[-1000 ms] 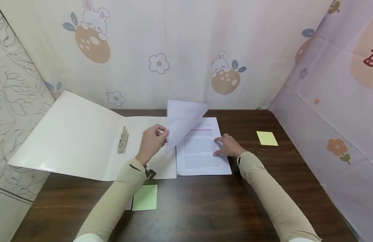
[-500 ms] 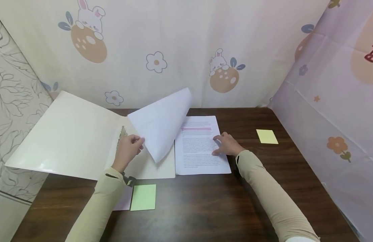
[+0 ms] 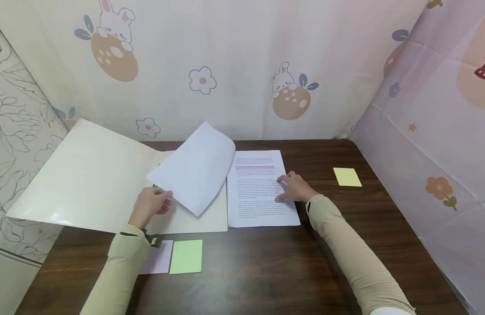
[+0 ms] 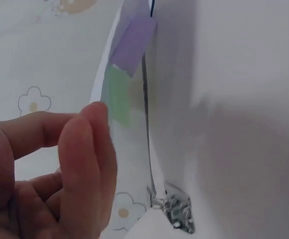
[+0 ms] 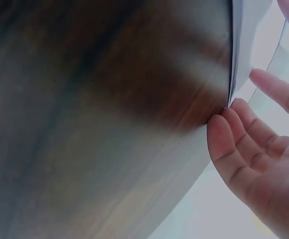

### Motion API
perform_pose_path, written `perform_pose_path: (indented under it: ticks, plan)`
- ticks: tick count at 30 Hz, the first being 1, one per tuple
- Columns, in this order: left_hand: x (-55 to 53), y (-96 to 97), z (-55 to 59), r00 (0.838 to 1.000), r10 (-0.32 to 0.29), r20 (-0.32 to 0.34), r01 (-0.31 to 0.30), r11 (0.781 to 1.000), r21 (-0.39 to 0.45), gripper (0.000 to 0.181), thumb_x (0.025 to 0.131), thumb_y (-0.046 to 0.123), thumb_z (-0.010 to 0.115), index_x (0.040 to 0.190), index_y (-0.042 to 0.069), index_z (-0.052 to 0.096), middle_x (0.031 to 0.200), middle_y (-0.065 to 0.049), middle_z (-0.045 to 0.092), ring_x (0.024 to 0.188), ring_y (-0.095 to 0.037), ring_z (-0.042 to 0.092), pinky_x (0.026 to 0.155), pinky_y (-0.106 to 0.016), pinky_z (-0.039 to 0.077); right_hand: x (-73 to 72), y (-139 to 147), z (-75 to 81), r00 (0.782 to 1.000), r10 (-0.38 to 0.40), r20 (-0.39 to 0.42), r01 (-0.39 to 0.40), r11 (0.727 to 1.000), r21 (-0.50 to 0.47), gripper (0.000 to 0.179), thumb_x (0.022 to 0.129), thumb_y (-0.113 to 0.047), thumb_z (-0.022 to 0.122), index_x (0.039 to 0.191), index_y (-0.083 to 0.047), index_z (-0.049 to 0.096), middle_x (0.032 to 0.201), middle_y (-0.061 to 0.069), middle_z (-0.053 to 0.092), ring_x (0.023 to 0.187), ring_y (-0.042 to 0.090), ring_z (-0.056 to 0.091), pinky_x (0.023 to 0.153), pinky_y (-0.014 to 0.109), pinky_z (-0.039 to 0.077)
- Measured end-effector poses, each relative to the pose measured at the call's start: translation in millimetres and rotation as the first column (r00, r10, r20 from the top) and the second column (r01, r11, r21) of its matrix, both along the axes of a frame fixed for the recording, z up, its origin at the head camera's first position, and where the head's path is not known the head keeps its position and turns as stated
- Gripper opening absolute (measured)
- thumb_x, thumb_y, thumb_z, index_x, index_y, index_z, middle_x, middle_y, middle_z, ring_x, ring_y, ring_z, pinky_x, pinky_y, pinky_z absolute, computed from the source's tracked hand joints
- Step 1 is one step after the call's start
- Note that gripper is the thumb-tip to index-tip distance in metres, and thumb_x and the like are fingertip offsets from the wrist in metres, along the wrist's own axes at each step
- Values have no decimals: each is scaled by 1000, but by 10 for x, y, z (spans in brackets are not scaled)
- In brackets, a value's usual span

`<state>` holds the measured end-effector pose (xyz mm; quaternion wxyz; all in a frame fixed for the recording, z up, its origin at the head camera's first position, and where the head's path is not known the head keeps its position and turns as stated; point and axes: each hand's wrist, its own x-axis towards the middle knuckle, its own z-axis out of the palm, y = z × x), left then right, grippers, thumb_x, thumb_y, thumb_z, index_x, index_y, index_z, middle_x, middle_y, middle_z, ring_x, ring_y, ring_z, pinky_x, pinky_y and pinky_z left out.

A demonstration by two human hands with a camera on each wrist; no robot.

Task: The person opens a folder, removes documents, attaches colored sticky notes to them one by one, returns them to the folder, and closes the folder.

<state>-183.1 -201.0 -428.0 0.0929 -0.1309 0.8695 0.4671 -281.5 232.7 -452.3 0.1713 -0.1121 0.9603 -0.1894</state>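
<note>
My left hand (image 3: 149,206) pinches the near-left corner of a white sheet of paper (image 3: 197,168). The sheet is bent and slants above the right half of an open white binder (image 3: 81,179). It mostly covers the binder's metal clip (image 4: 179,209), which the left wrist view shows near my left fingers. To the right lies a stack of printed pages (image 3: 258,188) with a pink highlighted line near its top. My right hand (image 3: 298,188) rests on the stack's right edge with fingers spread. In the right wrist view, its fingertips (image 5: 220,132) touch the page edges.
A purple sticky note (image 3: 159,258) and a green sticky note (image 3: 186,257) lie in front of the binder. Far right on the dark wooden table (image 3: 258,271) is a yellow sticky note (image 3: 347,176). A patterned curtain (image 3: 242,100) hangs behind the table.
My left hand has carried the sheet leftward from over the stack to above the binder, and come lower and nearer. The right hand stays on the stack's edge.
</note>
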Motion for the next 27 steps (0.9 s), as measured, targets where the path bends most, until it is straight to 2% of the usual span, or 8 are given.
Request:
perform_pose_path:
  ticks: [4, 7, 10, 15, 20, 27]
  plan:
    - [6, -24, 26, 999, -47, 26, 51, 989, -140, 37, 96, 27, 54, 98, -8, 69, 75, -10, 74, 58, -8, 64, 59, -24, 54, 4, 13, -2, 1000, -17, 8, 17, 1000, -8, 68, 76, -32, 83, 134, -8, 55, 127, 22, 43, 112, 34, 41, 92, 51, 43]
    - [-8, 3, 57, 996, -82, 36, 89, 961, -262, 38, 96, 31, 54, 90, -3, 72, 67, -4, 71, 56, -9, 62, 56, -24, 47, 6, 15, -2, 1000, -19, 8, 19, 1000, -3, 67, 77, -31, 82, 133, -8, 55, 127, 22, 43, 112, 34, 41, 92, 51, 43]
    - [-50, 71, 92, 991, -130, 16, 129, 940, -316, 37, 96, 32, 55, 92, -1, 71, 69, -5, 71, 61, -12, 62, 57, -25, 42, 12, 11, 1, 1000, -16, 5, 16, 1000, 0, 67, 77, -31, 82, 134, -7, 55, 127, 22, 43, 112, 34, 41, 92, 51, 43]
    - [-188, 255, 117, 970, -240, -39, 216, 923, -319, 34, 96, 31, 57, 101, -1, 68, 84, -11, 73, 74, -18, 65, 63, -28, 46, 15, 8, 0, 999, -30, 15, 30, 1000, -8, 67, 77, -31, 82, 134, -8, 55, 128, 22, 43, 113, 34, 41, 94, 51, 42]
    - [-341, 506, 115, 939, -334, -80, 292, 900, -323, 31, 95, 30, 60, 105, 3, 68, 100, -12, 72, 90, -24, 64, 79, -38, 52, 3, -6, 2, 1000, -26, 17, 27, 1000, -9, 66, 78, -32, 82, 134, -8, 55, 129, 22, 42, 114, 35, 41, 96, 52, 42]
    - [-524, 927, 63, 898, -434, -72, 387, 857, -341, 27, 94, 28, 61, 111, 8, 67, 115, -12, 68, 106, -28, 63, 89, -42, 52, -2, -26, 28, 1000, -22, 18, 22, 1000, -12, 66, 78, -31, 81, 133, -7, 55, 129, 23, 41, 115, 36, 40, 97, 53, 41]
